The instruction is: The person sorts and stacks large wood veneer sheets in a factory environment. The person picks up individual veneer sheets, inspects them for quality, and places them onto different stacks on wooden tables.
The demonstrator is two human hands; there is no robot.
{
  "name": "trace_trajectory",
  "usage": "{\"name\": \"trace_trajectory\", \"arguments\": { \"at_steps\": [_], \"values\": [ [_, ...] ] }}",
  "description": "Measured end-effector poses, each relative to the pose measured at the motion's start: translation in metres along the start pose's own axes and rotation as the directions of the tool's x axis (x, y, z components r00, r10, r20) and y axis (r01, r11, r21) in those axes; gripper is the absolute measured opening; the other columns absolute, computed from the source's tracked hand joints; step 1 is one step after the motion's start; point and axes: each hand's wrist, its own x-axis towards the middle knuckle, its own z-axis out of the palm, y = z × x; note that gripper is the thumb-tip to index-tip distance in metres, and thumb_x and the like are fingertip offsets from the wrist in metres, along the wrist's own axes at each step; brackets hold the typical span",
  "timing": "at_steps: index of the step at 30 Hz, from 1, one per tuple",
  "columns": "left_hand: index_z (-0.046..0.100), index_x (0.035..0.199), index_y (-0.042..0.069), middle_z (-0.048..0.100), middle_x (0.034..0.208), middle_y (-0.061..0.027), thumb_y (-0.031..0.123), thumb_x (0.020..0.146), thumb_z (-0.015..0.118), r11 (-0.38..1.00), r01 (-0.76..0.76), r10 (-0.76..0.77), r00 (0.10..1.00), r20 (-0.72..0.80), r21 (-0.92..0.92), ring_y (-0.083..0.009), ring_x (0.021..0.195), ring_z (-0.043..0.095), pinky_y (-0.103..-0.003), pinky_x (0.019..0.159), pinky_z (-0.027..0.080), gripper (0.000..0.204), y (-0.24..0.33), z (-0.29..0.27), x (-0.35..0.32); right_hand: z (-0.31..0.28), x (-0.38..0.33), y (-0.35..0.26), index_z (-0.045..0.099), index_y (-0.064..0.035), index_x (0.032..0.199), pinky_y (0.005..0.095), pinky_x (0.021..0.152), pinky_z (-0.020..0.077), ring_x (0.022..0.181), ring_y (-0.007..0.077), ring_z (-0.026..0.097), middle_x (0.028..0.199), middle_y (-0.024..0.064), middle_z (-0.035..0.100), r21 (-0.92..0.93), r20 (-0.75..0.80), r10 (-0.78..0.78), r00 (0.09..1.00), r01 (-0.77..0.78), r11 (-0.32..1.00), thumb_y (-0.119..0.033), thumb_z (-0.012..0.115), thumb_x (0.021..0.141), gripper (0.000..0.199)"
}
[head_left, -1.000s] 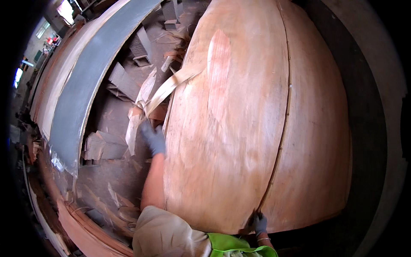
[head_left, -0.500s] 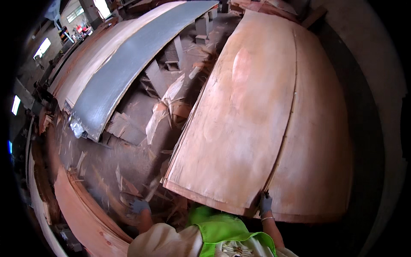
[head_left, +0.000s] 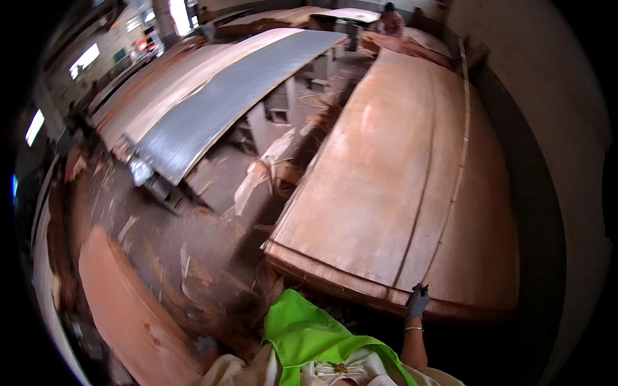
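A long thin pale stick (head_left: 465, 128) slants above a wide stack of tan wood veneer sheets (head_left: 360, 193). My right hand (head_left: 418, 300), in a grey glove, is closed on the stick's near end at the stack's front edge. A dark line, apparently the stick's shadow, runs along the top sheet to its left. My left hand (head_left: 206, 347), also in a grey glove, is low beside the reddish veneer sheets (head_left: 129, 309) at the left. It is blurred and partly hidden, so its fingers cannot be made out.
A long grey panel (head_left: 238, 83) rests on block supports at the far left beside more pale sheets. Torn veneer scraps (head_left: 264, 170) litter the floor between the stacks. A wall (head_left: 541, 96) runs along the right. Another person (head_left: 391, 20) is at the far end.
My right hand has raised the stick off the top sheet and shifted it to the right. My left hand has moved down and back. The view has tilted up, showing more of the far end.
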Motion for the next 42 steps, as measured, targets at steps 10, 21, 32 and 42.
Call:
{"name": "trace_trajectory", "arguments": {
  "at_steps": [10,21,32,42],
  "values": [
    [0.048,0.123,0.012,0.047,0.125,-0.0141,0.046,0.081,0.048,0.91,-0.149,0.262,0.93,0.258,-0.386,-0.0303,0.112,0.048,-0.045,0.087,0.042,0.054,-0.023,0.024,0.114,0.134,-0.066,-0.03,0.05,-0.0114,0.069,0.0262,0.036,0.0186,0.039,0.0088,0.027,0.048,-0.0055,0.03,-0.101,-0.001,0.156,0.988,-0.155,0.983,-0.027,0.055,0.085,0.023],
    [0.056,0.113,0.012,0.044,0.128,-0.014,0.035,0.079,0.053,0.777,-0.374,0.423,0.906,-0.019,-0.507,-0.0334,0.117,0.042,-0.043,0.093,0.038,0.041,-0.045,-0.013,0.318,0.438,-0.178,-0.064,0.044,-0.0089,0.073,0.0262,0.03,0.026,0.035,0.0103,0.032,0.05,-0.0008,0.037,-0.121,0.127,-0.005,0.992,0.02,0.992,-0.02,0.056,0.083,0.019],
    [0.059,0.103,0.002,0.056,0.111,-0.0154,0.019,0.084,0.051,0.459,-0.461,0.344,0.88,-0.327,-0.759,-0.0336,0.103,0.052,-0.037,0.089,0.042,0.026,0.033,-0.238,0.456,0.781,-0.321,-0.077,0.053,-0.0087,0.07,0.0232,0.04,0.0278,0.044,0.0059,0.036,0.054,-0.0042,0.045,0.04,0.546,-0.181,0.818,0.19,0.981,-0.019,0.059,0.083,0.018],
    [0.047,0.121,-0.005,0.058,0.111,-0.0099,0.016,0.092,0.048,-0.003,-0.467,0.712,0.62,-0.33,-0.884,-0.0144,0.101,0.054,-0.027,0.092,0.04,0.036,0.176,-0.45,0.609,1.073,-0.618,-0.11,0.052,-0.0097,0.075,0.0241,0.033,0.0288,0.036,0.008,0.036,0.048,-0.0042,0.04,0.116,0.819,0.048,0.572,-0.247,0.962,-0.02,0.054,0.086,0.015]
  ]
}}
